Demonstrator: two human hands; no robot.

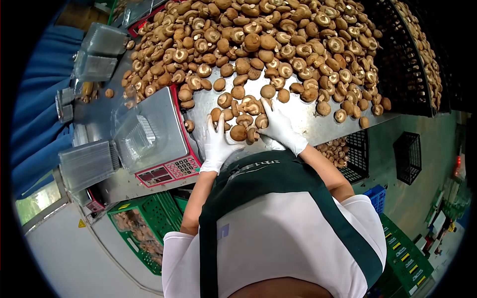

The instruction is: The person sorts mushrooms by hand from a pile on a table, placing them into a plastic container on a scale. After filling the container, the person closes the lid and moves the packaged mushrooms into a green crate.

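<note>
My left hand (217, 147), in a white glove, rests on the metal table (308, 117) with its fingers stretched out along the left side of a small cluster of shiitake mushrooms (244, 120). From the right side, my right hand (281, 126), also gloved in white, lies spread against the same cluster. Its thumb is close to a mushroom (253, 134) at the table's near edge. Both hands are open and flank the mushrooms without a closed grip. A large heap of shiitake mushrooms (248, 42) lies just beyond the cluster.
Left of my hands stands a red-edged scale (169, 171) bearing a clear plastic tray (136, 136). Stacked clear trays (89, 165) sit further left. A black crate (422, 74) of mushrooms stands at right; green crates (144, 228) are below the table.
</note>
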